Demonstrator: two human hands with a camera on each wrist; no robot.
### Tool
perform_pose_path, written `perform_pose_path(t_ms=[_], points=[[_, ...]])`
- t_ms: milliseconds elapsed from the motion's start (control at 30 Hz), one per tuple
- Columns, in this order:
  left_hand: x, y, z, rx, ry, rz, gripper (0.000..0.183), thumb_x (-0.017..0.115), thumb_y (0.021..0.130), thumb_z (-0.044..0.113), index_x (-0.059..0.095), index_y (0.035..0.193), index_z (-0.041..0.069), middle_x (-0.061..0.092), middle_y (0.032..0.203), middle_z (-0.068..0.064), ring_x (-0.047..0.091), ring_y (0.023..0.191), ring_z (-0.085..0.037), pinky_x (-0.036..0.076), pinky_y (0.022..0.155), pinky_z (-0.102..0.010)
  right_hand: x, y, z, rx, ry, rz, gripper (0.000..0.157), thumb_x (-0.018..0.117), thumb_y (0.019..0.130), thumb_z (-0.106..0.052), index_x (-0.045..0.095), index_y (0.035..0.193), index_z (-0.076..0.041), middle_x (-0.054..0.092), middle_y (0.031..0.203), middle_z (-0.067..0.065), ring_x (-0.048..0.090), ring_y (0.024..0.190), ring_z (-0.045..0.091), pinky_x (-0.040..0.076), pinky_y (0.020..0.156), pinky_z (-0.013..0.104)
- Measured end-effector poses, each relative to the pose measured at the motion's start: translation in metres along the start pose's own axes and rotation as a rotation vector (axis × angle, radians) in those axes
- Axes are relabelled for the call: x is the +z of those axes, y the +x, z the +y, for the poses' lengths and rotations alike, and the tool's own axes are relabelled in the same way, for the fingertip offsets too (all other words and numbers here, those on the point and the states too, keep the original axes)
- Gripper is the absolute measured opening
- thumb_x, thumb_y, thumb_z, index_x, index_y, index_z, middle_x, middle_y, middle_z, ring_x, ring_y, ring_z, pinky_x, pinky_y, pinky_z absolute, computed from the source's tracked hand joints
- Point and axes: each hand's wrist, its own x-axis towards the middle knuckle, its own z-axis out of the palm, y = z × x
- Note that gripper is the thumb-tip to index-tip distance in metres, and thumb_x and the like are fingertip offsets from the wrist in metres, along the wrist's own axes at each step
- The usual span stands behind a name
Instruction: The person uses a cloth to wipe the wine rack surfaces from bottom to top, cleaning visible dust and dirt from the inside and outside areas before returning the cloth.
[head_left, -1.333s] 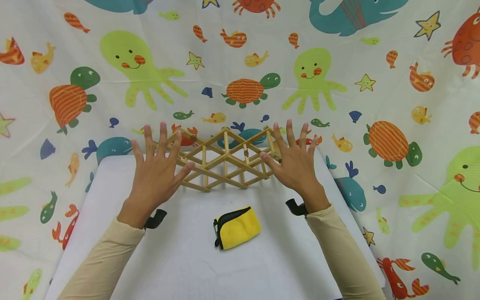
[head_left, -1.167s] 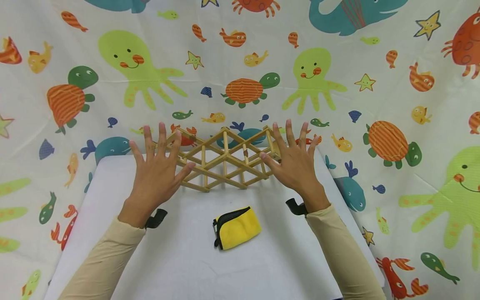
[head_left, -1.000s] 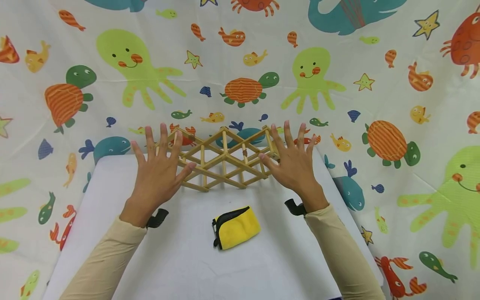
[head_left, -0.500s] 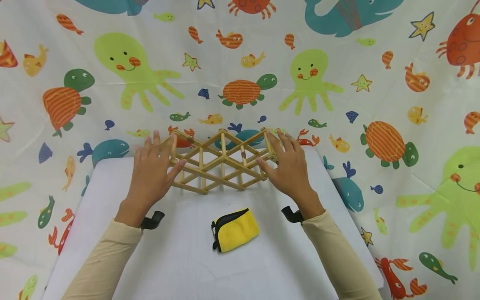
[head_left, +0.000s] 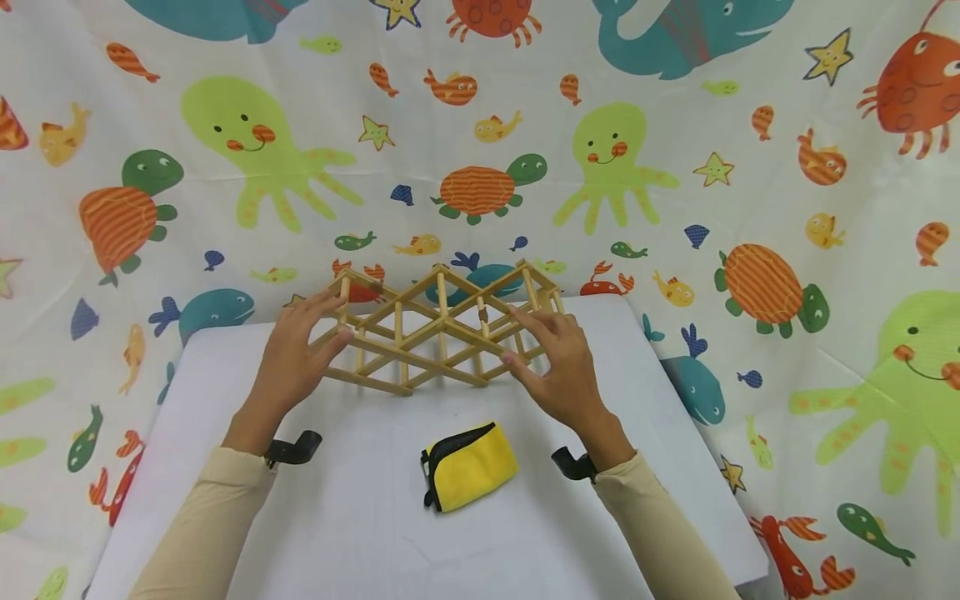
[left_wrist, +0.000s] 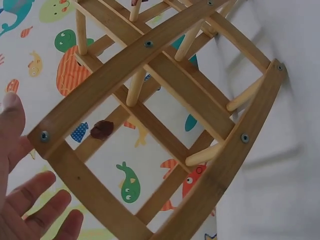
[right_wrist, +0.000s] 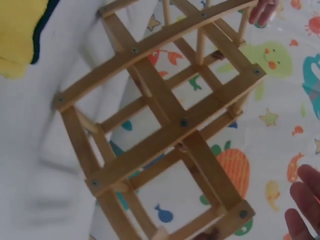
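A wooden lattice rack (head_left: pixel 442 323) of crossed slats and round dowels stands spread out at the back of the white table. My left hand (head_left: pixel 288 354) is at its left end, fingers bent forward, thumb apart from them. In the left wrist view the thumb (left_wrist: pixel 11 117) and fingers lie around one screwed corner (left_wrist: pixel 45 137) of the rack without gripping it. My right hand (head_left: pixel 558 367) hovers in front of the right part, thumb and fingers apart. In the right wrist view its fingers (right_wrist: pixel 305 197) show at the right edge, away from the slats.
A yellow pouch (head_left: pixel 472 468) with black trim lies on the white table (head_left: pixel 375 533), nearer me than the rack. Behind the rack hangs a white curtain (head_left: pixel 525 92) printed with sea animals. A black wrist mount (head_left: pixel 294 448) sticks out below my left hand.
Both hands were raised with fingers spread straight; they have come down and back toward me, fingers now bending inward at the rack's two ends. The rack and pouch stay put.
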Motion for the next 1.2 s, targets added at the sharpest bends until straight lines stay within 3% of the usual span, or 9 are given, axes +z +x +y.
perform_pose_path(t_ms=[233, 467, 633, 700, 767, 867, 1000, 1100, 1200], points=[[0.004, 0.001, -0.011, -0.050, -0.092, -0.057, 0.055, 0.070, 0.104, 0.030, 0.056, 0.155, 0.013, 0.036, 0.172, -0.015, 0.036, 0.154, -0.051, 0.045, 0.109, -0.075, 0.013, -0.027, 0.003, 0.040, 0.115, -0.086, 0.065, 0.087, 0.089, -0.029, 0.063, 0.149, -0.021, 0.068, 0.131, 0.005, 0.059, 0.124, 0.025, 0.050, 0.104, 0.052], [0.005, -0.001, -0.017, -0.106, -0.174, -0.106, 0.052, 0.066, 0.107, 0.032, 0.055, 0.156, 0.019, 0.030, 0.176, -0.006, 0.034, 0.158, -0.047, 0.047, 0.111, -0.069, 0.031, -0.048, 0.012, 0.095, 0.259, -0.272, 0.068, 0.088, 0.089, -0.036, 0.061, 0.150, -0.028, 0.067, 0.142, -0.005, 0.056, 0.133, 0.020, 0.043, 0.113, 0.059], [0.008, -0.003, -0.019, -0.126, -0.214, -0.125, 0.050, 0.062, 0.109, 0.034, 0.055, 0.157, 0.020, 0.027, 0.176, 0.000, 0.039, 0.155, -0.048, 0.047, 0.111, -0.065, 0.040, -0.060, 0.018, 0.123, 0.363, -0.355, 0.064, 0.089, 0.088, -0.033, 0.064, 0.147, -0.024, 0.069, 0.142, -0.003, 0.056, 0.132, 0.019, 0.044, 0.114, 0.061], [0.009, -0.004, -0.020, -0.126, -0.216, -0.117, 0.049, 0.061, 0.109, 0.035, 0.055, 0.156, 0.022, 0.029, 0.176, 0.001, 0.048, 0.150, -0.046, 0.053, 0.114, -0.048, 0.043, -0.066, 0.021, 0.143, 0.388, -0.391, 0.064, 0.089, 0.088, -0.033, 0.064, 0.147, -0.025, 0.069, 0.141, -0.003, 0.056, 0.130, 0.017, 0.047, 0.112, 0.058], [0.011, -0.004, -0.021, -0.126, -0.221, -0.109, 0.048, 0.060, 0.109, 0.036, 0.056, 0.156, 0.023, 0.031, 0.175, 0.002, 0.054, 0.144, -0.045, 0.054, 0.113, -0.041, 0.047, -0.070, 0.023, 0.169, 0.413, -0.430, 0.064, 0.089, 0.088, -0.033, 0.064, 0.147, -0.030, 0.069, 0.142, -0.005, 0.055, 0.130, 0.015, 0.048, 0.112, 0.054], [0.013, -0.005, -0.025, -0.134, -0.222, -0.094, 0.047, 0.060, 0.109, 0.037, 0.057, 0.155, 0.027, 0.034, 0.173, 0.005, 0.062, 0.138, -0.041, 0.049, 0.107, -0.015, 0.054, -0.077, 0.025, 0.175, 0.438, -0.479, 0.065, 0.090, 0.087, -0.029, 0.064, 0.146, -0.034, 0.067, 0.142, -0.009, 0.054, 0.132, 0.013, 0.048, 0.113, 0.051], [0.014, -0.006, -0.028, -0.130, -0.222, -0.078, 0.046, 0.060, 0.109, 0.036, 0.058, 0.154, 0.027, 0.036, 0.172, 0.004, 0.065, 0.134, -0.038, 0.051, 0.110, -0.021, 0.064, -0.083, 0.026, 0.181, 0.476, -0.564, 0.067, 0.090, 0.087, -0.020, 0.063, 0.147, -0.032, 0.063, 0.145, -0.014, 0.052, 0.136, 0.016, 0.046, 0.115, 0.054], [0.015, -0.005, -0.029, -0.135, -0.225, -0.075, 0.046, 0.061, 0.109, 0.036, 0.058, 0.154, 0.027, 0.036, 0.172, 0.004, 0.063, 0.138, -0.038, 0.051, 0.113, -0.042, 0.072, -0.087, 0.028, 0.218, 0.510, -0.651, 0.068, 0.089, 0.088, -0.020, 0.061, 0.149, -0.031, 0.060, 0.149, -0.015, 0.048, 0.141, 0.016, 0.042, 0.119, 0.057], [0.016, -0.004, -0.028, -0.152, -0.233, -0.080, 0.047, 0.061, 0.108, 0.038, 0.058, 0.154, 0.028, 0.034, 0.173, 0.007, 0.053, 0.148, -0.038, 0.047, 0.113, -0.049, 0.083, -0.092, 0.032, 0.227, 0.506, -0.735, 0.068, 0.088, 0.090, -0.026, 0.059, 0.151, -0.035, 0.058, 0.152, -0.016, 0.045, 0.141, 0.016, 0.040, 0.121, 0.056]])
